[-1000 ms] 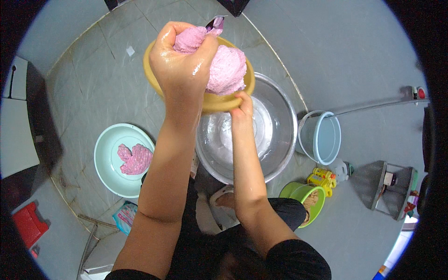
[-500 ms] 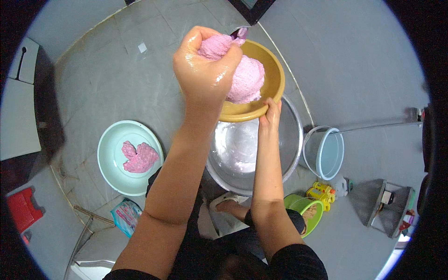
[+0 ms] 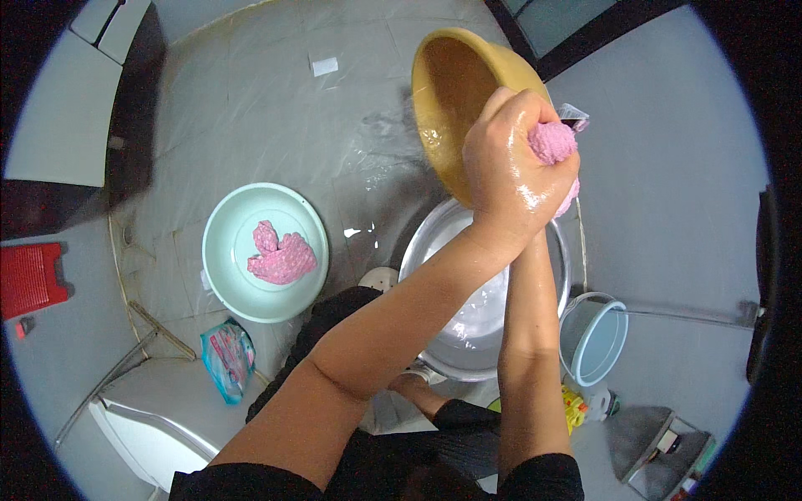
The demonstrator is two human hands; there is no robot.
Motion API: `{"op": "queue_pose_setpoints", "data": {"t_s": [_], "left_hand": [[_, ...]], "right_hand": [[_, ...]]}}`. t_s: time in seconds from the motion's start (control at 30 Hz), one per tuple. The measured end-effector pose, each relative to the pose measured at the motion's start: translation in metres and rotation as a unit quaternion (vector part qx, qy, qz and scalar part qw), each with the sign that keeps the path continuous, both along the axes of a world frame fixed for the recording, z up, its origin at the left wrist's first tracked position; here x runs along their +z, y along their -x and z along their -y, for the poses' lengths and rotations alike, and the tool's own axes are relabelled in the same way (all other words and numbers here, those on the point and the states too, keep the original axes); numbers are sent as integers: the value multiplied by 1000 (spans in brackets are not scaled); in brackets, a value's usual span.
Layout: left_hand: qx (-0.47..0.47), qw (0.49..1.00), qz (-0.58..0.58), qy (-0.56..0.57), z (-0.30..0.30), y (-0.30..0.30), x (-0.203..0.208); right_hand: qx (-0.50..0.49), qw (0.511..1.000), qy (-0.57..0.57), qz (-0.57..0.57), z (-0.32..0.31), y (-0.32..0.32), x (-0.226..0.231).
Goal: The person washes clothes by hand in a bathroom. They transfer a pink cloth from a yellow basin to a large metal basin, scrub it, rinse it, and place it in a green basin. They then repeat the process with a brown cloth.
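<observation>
My left hand [image 3: 516,159], wet and shiny, is closed in a fist around a wet pink cloth [image 3: 554,144]. Part of the cloth bulges out past the thumb side and below the fist. Just beyond hangs a yellow basin [image 3: 451,108], tipped steeply with its opening toward the left and only a wet sheen inside. My right forearm [image 3: 533,317] reaches up behind the left fist to the basin; the right hand's fingers are hidden there. Below both hands stands a large silver metal tub [image 3: 484,326] with water in it.
On the floor at left, a mint-green basin [image 3: 219,267] holds another pink cloth [image 3: 284,259]. A light-blue bucket [image 3: 595,338] stands by the right wall. A blue packet [image 3: 227,359] lies near a white appliance [image 3: 150,434]. Water wets the grey floor [image 3: 359,192].
The yellow basin has gone from nearly level to steeply tipped toward the left, and the pink cloth is out of it in my left fist. Splashed water shows on the floor. The view has shifted.
</observation>
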State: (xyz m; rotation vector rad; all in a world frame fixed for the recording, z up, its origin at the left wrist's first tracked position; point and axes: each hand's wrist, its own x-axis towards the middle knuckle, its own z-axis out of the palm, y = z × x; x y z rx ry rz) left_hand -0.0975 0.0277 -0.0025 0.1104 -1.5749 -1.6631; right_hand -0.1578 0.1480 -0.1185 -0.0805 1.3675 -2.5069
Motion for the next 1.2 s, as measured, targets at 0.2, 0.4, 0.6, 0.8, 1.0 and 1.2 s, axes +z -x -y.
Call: {"op": "queue_pose_setpoints", "data": {"t_s": [0.2, 0.4, 0.6, 0.8, 1.0, 1.2], "left_hand": [[14, 999, 21, 21, 3, -3, 4], [17, 999, 16, 43, 2, -4, 2], [70, 981, -18, 181, -5, -3, 0], [105, 919, 34, 377, -4, 1, -9], [133, 911, 58, 387, -11, 3, -4], [-7, 936, 56, 346, -11, -13, 0]], "right_hand": [[-26, 993, -119, -11, 10, -8, -8], [-46, 981, -186, -9, 8, -22, -19], [-60, 972, -229, -3, 3, -36, -28], [-71, 962, -265, 15, -5, -50, -43], [-72, 951, -297, 36, -5, -64, -69], [-60, 934, -347, 64, 14, -83, -111]]}}
